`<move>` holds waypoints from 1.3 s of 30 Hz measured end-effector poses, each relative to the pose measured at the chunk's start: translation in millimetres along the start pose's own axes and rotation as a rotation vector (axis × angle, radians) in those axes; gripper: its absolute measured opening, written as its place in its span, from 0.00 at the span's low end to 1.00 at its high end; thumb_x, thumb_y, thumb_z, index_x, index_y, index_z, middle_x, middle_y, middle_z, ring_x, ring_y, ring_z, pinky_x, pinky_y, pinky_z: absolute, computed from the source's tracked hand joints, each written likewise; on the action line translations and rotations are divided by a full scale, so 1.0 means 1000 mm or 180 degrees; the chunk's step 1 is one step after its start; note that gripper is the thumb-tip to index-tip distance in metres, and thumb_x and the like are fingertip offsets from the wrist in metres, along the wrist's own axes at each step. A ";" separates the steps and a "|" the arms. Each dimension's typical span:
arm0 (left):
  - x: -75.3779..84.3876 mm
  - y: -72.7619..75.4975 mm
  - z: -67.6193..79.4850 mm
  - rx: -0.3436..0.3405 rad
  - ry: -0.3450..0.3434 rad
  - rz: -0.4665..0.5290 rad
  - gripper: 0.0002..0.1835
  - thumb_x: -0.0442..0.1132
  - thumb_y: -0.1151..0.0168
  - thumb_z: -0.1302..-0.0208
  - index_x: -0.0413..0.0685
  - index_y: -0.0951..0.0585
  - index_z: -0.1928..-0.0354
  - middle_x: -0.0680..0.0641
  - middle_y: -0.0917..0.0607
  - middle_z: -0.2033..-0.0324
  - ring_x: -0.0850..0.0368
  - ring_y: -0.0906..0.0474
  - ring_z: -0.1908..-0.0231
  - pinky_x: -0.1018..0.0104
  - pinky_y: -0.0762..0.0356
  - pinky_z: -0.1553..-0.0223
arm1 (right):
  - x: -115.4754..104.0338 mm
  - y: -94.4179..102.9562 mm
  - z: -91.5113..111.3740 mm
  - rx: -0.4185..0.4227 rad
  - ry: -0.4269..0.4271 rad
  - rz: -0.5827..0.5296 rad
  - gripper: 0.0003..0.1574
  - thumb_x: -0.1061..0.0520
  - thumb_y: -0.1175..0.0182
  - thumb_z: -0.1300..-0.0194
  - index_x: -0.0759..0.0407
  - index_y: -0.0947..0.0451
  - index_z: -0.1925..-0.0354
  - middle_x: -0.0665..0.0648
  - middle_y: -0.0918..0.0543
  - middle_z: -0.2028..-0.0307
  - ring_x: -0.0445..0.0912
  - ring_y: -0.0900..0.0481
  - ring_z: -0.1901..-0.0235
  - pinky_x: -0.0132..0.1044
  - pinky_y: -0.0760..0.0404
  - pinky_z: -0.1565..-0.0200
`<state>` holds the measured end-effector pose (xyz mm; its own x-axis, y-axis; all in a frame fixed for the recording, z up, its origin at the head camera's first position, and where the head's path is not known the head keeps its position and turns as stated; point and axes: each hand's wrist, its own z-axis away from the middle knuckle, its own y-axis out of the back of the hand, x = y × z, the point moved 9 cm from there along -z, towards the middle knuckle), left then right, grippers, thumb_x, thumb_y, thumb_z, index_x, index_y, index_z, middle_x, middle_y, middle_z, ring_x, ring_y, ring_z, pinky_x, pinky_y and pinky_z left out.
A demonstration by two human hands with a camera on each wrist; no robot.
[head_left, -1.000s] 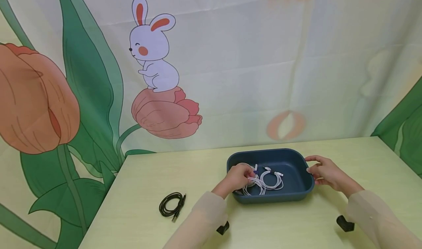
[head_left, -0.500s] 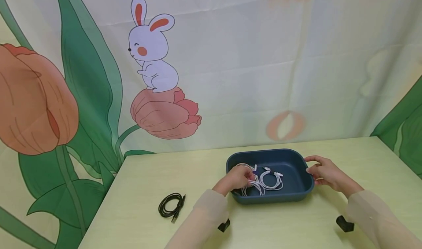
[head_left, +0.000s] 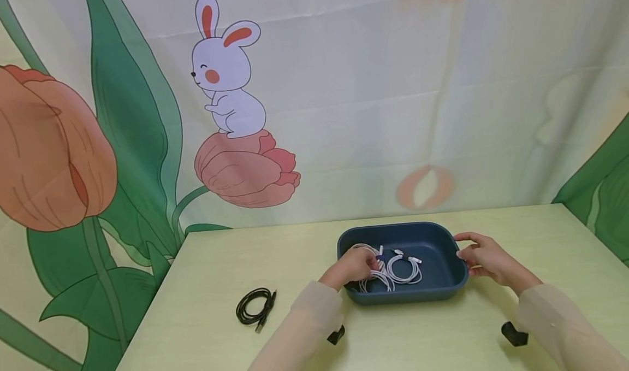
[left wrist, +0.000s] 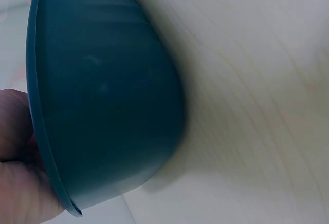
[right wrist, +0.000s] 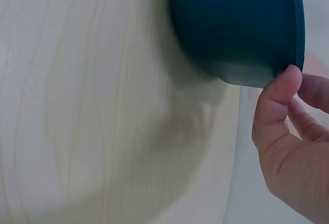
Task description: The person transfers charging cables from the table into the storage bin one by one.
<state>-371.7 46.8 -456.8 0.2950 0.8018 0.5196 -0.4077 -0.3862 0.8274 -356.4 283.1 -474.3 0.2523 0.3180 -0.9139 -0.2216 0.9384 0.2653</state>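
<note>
A dark blue bin (head_left: 413,294) stands on the table, with several coiled white cables inside. My left hand (head_left: 355,264) reaches over its left side, with curled fingers pinching a white charging cable (head_left: 380,280) low in the bin. A second white cable coil (head_left: 405,272) with a dark tie lies just right of these fingers. In the left wrist view the bin wall hides most of my left hand (left wrist: 23,183). My right hand (head_left: 491,259) holds the bin's right end. In the right wrist view a fingertip (right wrist: 292,75) presses right at the rim.
A coiled black cable (head_left: 256,308) lies on the table (head_left: 206,272) left of the bin. Behind the table hangs a cloth (head_left: 344,114) printed with a rabbit and tulips. Black wrist-camera pieces (head_left: 514,334) show below the sleeves.
The white cable at my left hand has sunk slightly lower into the bin, and my left sleeve has shifted a little right. My right hand and the bin stay in place.
</note>
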 end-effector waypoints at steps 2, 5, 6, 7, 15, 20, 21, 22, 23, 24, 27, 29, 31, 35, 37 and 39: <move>0.000 0.001 0.000 0.0004 0.0019 -0.0022 0.04 0.30 0.39 0.49 0.44 0.19 0.70 0.53 0.24 0.77 0.62 0.33 0.73 0.75 0.35 0.72 | 0.000 0.000 0.000 0.0004 0.0005 0.0008 0.32 0.61 0.52 0.38 0.64 0.50 0.38 0.53 0.29 0.72 0.42 0.29 0.80 0.34 0.25 0.75; 0.001 0.002 0.000 0.0028 0.0047 -0.0087 0.05 0.31 0.41 0.48 0.45 0.17 0.71 0.54 0.22 0.76 0.62 0.33 0.73 0.77 0.37 0.74 | 0.000 0.000 0.000 -0.0003 0.0009 0.0015 0.33 0.61 0.52 0.38 0.64 0.50 0.38 0.53 0.29 0.72 0.42 0.29 0.80 0.34 0.25 0.74; 0.001 0.002 0.000 0.0037 0.0058 -0.0112 0.05 0.31 0.41 0.48 0.46 0.17 0.71 0.54 0.22 0.76 0.63 0.33 0.73 0.77 0.37 0.74 | 0.000 0.000 0.000 -0.0005 0.0009 0.0017 0.33 0.60 0.52 0.38 0.64 0.50 0.38 0.53 0.29 0.72 0.42 0.29 0.80 0.34 0.25 0.75; 0.001 0.002 0.000 0.0050 0.0057 -0.0150 0.05 0.32 0.41 0.47 0.46 0.17 0.71 0.54 0.21 0.76 0.63 0.33 0.73 0.77 0.37 0.73 | 0.000 0.000 0.000 -0.0008 0.0007 0.0016 0.33 0.60 0.52 0.38 0.64 0.50 0.38 0.53 0.29 0.72 0.41 0.29 0.80 0.34 0.25 0.75; 0.003 0.002 -0.001 0.0166 -0.0046 -0.0396 0.05 0.36 0.39 0.47 0.49 0.15 0.72 0.55 0.17 0.74 0.63 0.29 0.70 0.76 0.30 0.64 | 0.002 0.000 0.001 0.0004 -0.0029 0.0023 0.33 0.60 0.52 0.38 0.64 0.50 0.37 0.52 0.29 0.74 0.42 0.29 0.80 0.34 0.25 0.75; 0.005 0.002 -0.002 0.0247 -0.0140 -0.0621 0.04 0.37 0.38 0.49 0.52 0.15 0.73 0.56 0.16 0.75 0.63 0.26 0.68 0.76 0.30 0.61 | 0.002 -0.001 0.001 0.0007 -0.0032 0.0033 0.33 0.60 0.51 0.38 0.64 0.50 0.37 0.52 0.29 0.75 0.42 0.30 0.80 0.34 0.25 0.75; 0.006 0.002 -0.002 0.0252 -0.0152 -0.0654 0.04 0.37 0.38 0.49 0.52 0.15 0.74 0.56 0.16 0.75 0.63 0.26 0.68 0.76 0.30 0.60 | 0.002 -0.001 0.001 0.0007 -0.0030 0.0037 0.33 0.60 0.51 0.38 0.64 0.50 0.37 0.52 0.29 0.75 0.41 0.30 0.80 0.34 0.25 0.75; 0.006 0.002 -0.001 0.0251 -0.0155 -0.0668 0.04 0.37 0.38 0.49 0.52 0.15 0.74 0.56 0.16 0.75 0.63 0.26 0.68 0.76 0.30 0.60 | 0.002 -0.001 0.001 0.0008 -0.0029 0.0040 0.33 0.60 0.51 0.38 0.64 0.50 0.37 0.52 0.29 0.75 0.41 0.30 0.80 0.33 0.25 0.75; 0.006 0.002 -0.001 0.0247 -0.0157 -0.0686 0.04 0.37 0.37 0.50 0.52 0.15 0.74 0.56 0.16 0.75 0.63 0.26 0.68 0.76 0.30 0.60 | 0.002 -0.001 0.001 0.0008 -0.0029 0.0042 0.33 0.60 0.51 0.38 0.64 0.50 0.37 0.52 0.29 0.75 0.41 0.30 0.81 0.33 0.25 0.75; 0.007 0.002 -0.001 0.0251 -0.0164 -0.0711 0.04 0.37 0.37 0.50 0.53 0.15 0.74 0.57 0.16 0.76 0.63 0.26 0.68 0.76 0.29 0.60 | 0.002 -0.001 0.001 0.0006 -0.0025 0.0042 0.33 0.60 0.51 0.38 0.64 0.50 0.37 0.52 0.29 0.75 0.41 0.30 0.81 0.33 0.25 0.75; 0.008 0.003 0.000 0.0276 -0.0188 -0.0773 0.04 0.37 0.37 0.50 0.53 0.15 0.74 0.57 0.17 0.77 0.63 0.26 0.69 0.76 0.29 0.61 | 0.002 -0.001 0.001 0.0000 -0.0022 0.0040 0.33 0.60 0.51 0.38 0.64 0.50 0.38 0.52 0.29 0.74 0.41 0.30 0.81 0.33 0.25 0.75; 0.008 0.002 0.000 0.0290 -0.0198 -0.0803 0.04 0.37 0.37 0.50 0.53 0.15 0.75 0.57 0.17 0.78 0.63 0.27 0.70 0.76 0.30 0.63 | 0.002 -0.001 0.001 -0.0003 -0.0020 0.0036 0.33 0.60 0.51 0.38 0.64 0.50 0.38 0.52 0.29 0.74 0.41 0.30 0.80 0.33 0.25 0.75; 0.010 0.002 0.001 0.0323 -0.0246 -0.0871 0.04 0.37 0.37 0.50 0.52 0.15 0.76 0.57 0.18 0.79 0.63 0.28 0.72 0.76 0.30 0.64 | 0.001 -0.001 0.001 -0.0007 -0.0013 0.0035 0.33 0.60 0.51 0.38 0.64 0.50 0.38 0.52 0.29 0.74 0.41 0.30 0.80 0.33 0.26 0.75; 0.012 0.002 0.000 0.0368 -0.0317 -0.1063 0.04 0.36 0.37 0.50 0.52 0.15 0.77 0.58 0.19 0.81 0.63 0.28 0.74 0.77 0.31 0.65 | 0.001 -0.001 0.001 -0.0011 -0.0009 0.0027 0.33 0.60 0.51 0.38 0.64 0.51 0.37 0.52 0.29 0.74 0.41 0.30 0.80 0.33 0.26 0.75; 0.012 0.002 0.000 0.0372 -0.0315 -0.1136 0.04 0.37 0.38 0.50 0.53 0.15 0.77 0.58 0.19 0.80 0.63 0.28 0.73 0.77 0.31 0.65 | 0.001 -0.001 0.001 -0.0009 -0.0018 0.0019 0.33 0.60 0.51 0.38 0.64 0.51 0.37 0.53 0.29 0.74 0.41 0.30 0.80 0.33 0.26 0.75; 0.012 0.002 -0.001 0.0372 -0.0298 -0.1186 0.05 0.38 0.38 0.49 0.54 0.15 0.77 0.58 0.18 0.80 0.63 0.27 0.72 0.76 0.30 0.64 | 0.001 0.000 0.000 -0.0003 -0.0031 0.0013 0.33 0.60 0.52 0.38 0.64 0.51 0.37 0.53 0.29 0.74 0.42 0.30 0.80 0.33 0.26 0.75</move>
<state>-369.7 55.6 -448.7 0.4839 0.8538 0.1921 -0.1586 -0.1303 0.9787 -355.7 283.1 -475.5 0.2607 0.3232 -0.9097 -0.2236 0.9369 0.2688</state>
